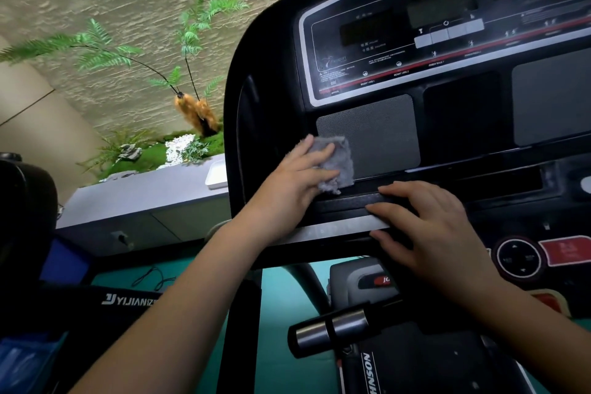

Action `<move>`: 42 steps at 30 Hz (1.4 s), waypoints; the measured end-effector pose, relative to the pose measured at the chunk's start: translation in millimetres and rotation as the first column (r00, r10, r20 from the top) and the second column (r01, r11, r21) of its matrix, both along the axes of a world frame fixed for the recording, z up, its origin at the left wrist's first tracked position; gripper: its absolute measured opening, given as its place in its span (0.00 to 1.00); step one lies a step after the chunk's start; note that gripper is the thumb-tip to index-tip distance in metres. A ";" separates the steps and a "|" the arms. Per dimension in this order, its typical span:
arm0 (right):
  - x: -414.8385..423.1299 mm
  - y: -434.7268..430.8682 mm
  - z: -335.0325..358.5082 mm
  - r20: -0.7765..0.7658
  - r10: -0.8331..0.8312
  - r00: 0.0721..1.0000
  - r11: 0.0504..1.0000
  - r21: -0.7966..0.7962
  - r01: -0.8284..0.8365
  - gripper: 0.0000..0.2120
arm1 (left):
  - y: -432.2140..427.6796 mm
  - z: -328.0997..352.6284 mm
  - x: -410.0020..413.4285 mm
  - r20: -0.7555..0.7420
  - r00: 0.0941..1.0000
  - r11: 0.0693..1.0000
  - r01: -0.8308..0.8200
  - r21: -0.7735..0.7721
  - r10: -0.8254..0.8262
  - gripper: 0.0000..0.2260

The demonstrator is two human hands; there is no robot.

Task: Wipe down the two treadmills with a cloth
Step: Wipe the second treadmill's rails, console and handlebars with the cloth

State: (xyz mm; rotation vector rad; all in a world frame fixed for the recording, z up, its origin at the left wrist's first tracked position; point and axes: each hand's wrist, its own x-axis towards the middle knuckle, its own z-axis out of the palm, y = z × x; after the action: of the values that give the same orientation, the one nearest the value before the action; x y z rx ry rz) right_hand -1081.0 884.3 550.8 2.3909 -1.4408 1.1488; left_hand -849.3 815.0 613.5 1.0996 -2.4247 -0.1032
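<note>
A black treadmill console [447,89] fills the upper right, with dark displays, grey buttons and a grey speaker grille [380,134]. My left hand [297,179] presses a fluffy grey cloth [340,163] flat against the lower left corner of that grille. My right hand [428,227] rests with straight fingers on the console's black ledge and silver strip just below. Part of a second black machine [25,201] labelled YIJIAN shows at the far left.
A chrome-and-black handlebar grip [332,328] juts out below the console, above the treadmill's motor cover [361,281]. A grey cabinet [144,201] with a white tray [217,174] and ferns [105,51] stands behind. Red and round control pads [524,257] sit at right.
</note>
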 end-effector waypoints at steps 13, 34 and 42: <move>0.3 1.2 1.3 0.007 -0.005 1.000 1.000 -0.022 0.005 0.15 | -67.2 55.2 38.5 -0.179 0.893 0.827 -0.450 -0.337 0.413 0.18; -1.1 0.6 0.5 -0.014 0.004 1.000 0.999 -0.039 -0.005 0.13 | -45.5 27.0 16.8 -0.246 0.916 0.925 -0.357 -0.134 0.318 0.13; -1.3 0.1 -1.6 -0.001 0.012 1.000 0.999 -0.052 -0.012 0.12 | -10.0 33.4 36.6 0.369 0.914 0.938 -0.262 0.227 0.166 0.24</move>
State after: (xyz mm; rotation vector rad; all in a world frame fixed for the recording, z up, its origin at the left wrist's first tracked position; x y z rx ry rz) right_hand -1082.3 884.4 549.1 2.3686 -1.3807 1.1734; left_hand -812.7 805.0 646.9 1.6259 -2.6260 -0.1902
